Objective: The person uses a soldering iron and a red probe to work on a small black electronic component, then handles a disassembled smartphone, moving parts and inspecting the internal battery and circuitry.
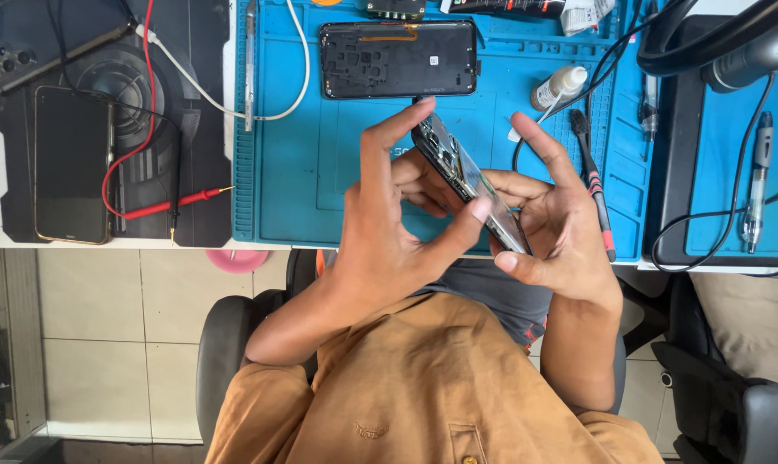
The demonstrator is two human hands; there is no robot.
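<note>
Both hands, left [380, 232] and right [552, 219], grip an opened phone [468, 179] edge-up, running diagonally from far-left to near-right.

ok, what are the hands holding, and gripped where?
Both hands hold one opened phone, tilted edge-on above the blue mat. Left hand pinches its long edges with fingertip and thumb; right hand cradles its lower end.

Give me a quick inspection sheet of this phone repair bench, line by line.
Surface: blue repair mat on a white bench.
Job's things: opened phone held edge-up in left hand and right hand; removed back cover lying on the mat.
Clutter: small glue bottle, brush, dark phone.
Fingers: both hands clasp the phone.
Cables: red probe lead, white cable.
Surroundings: tiled floor, chair.
</note>
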